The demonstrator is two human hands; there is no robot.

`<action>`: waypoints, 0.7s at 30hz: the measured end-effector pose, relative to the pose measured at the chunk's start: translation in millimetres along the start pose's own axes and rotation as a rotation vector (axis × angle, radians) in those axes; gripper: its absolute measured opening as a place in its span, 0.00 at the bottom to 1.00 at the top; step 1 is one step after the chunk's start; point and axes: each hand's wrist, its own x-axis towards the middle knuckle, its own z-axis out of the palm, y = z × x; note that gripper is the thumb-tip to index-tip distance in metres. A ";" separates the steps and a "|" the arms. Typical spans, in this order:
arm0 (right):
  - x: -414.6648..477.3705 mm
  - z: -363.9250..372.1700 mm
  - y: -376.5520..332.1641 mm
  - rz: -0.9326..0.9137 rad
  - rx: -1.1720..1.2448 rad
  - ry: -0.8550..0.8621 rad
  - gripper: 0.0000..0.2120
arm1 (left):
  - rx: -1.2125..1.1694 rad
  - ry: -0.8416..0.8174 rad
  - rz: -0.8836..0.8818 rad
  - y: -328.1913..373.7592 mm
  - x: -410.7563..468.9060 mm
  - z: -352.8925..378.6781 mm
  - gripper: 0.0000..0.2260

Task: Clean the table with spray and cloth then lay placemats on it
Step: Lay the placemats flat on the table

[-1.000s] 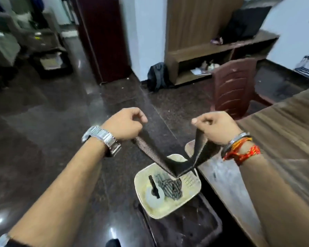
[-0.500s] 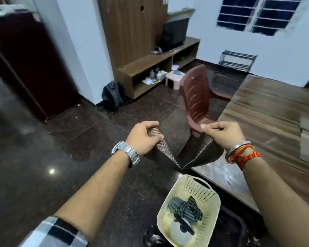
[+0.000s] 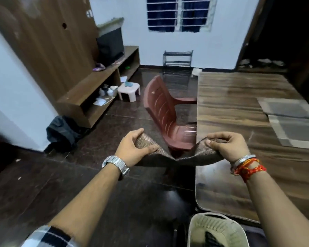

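Brown woven placemat (image 3: 177, 158) hangs in the air between two hands and sags down in the middle like a V. The left hand (image 3: 132, 150) pinches one end, with the thumb on the near side and the fingers curled over the top. The right hand (image 3: 227, 147) pinches the other end the same way, with its fingers bent over the edge. Both hands hold tight to the mat and to nothing else.

A silver watch (image 3: 117, 164) is on the left wrist. Silver bangles and red and orange threads (image 3: 247, 166) are on the right wrist.

The mat's right end is up over the near left edge of the wooden table (image 3: 230, 104). The rest of it is over the dark shiny floor (image 3: 43, 184). Two grey placemats (image 3: 292, 120) lie flat on the far right side of the table, one just beside the other, with their edges overlapping a bit.

A dark red plastic chair (image 3: 164, 113) stands at the table's left side, just behind the held mat. A cream basket (image 3: 216, 229) with slots sits low by the near end of the table. Something dark is in it, but it is too hidden to tell what.

Farther back, a small pink stool (image 3: 129, 90) stands by a brown shelf unit (image 3: 89, 93), and a black bag (image 3: 61, 132) slumps on the floor near the wall.
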 end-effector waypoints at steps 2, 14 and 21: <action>10.0 -0.6 4.7 -0.014 -0.033 0.172 0.07 | -0.067 0.051 0.003 -3.7 30.3 2.3 0.37; 58.6 35.5 -7.2 0.018 -0.243 0.665 0.17 | -0.100 -0.152 0.358 -0.1 201.2 10.2 0.31; 95.6 28.3 5.7 0.147 -0.327 0.652 0.08 | -0.031 -0.442 0.350 -13.3 263.7 43.6 0.44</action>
